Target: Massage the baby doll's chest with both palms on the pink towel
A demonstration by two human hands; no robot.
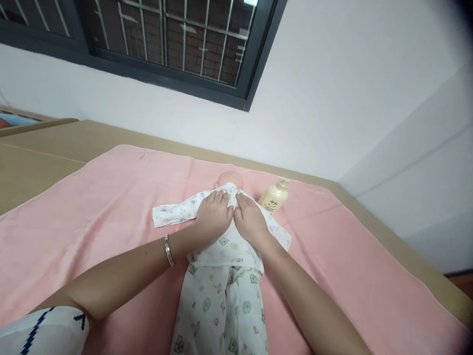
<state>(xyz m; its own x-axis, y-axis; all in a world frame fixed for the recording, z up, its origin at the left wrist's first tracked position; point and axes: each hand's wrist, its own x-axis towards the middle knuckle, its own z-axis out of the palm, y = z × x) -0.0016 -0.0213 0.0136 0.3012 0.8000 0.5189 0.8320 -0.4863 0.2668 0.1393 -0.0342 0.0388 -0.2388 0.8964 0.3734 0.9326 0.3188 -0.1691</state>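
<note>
A baby doll (229, 178) lies on a pink cloth, its head pointing away from me. It wears a white long-sleeved top (221, 249) and matching pants (207, 305), both printed with small green animals. My left hand (215, 214) rests flat on the upper part of the top, fingers stretched toward the doll's head. Beside it, my right hand (249, 217) lies flat on the same area, the two thumbs nearly touching. The doll's hands and feet do not show.
A pale yellow pump bottle (274, 196) stands right of the doll's head. The pink cloth (121, 197) covers most of a wooden table (44, 148). Behind the table rise a white wall (314, 98) and a dark-framed window (170, 64) with bars.
</note>
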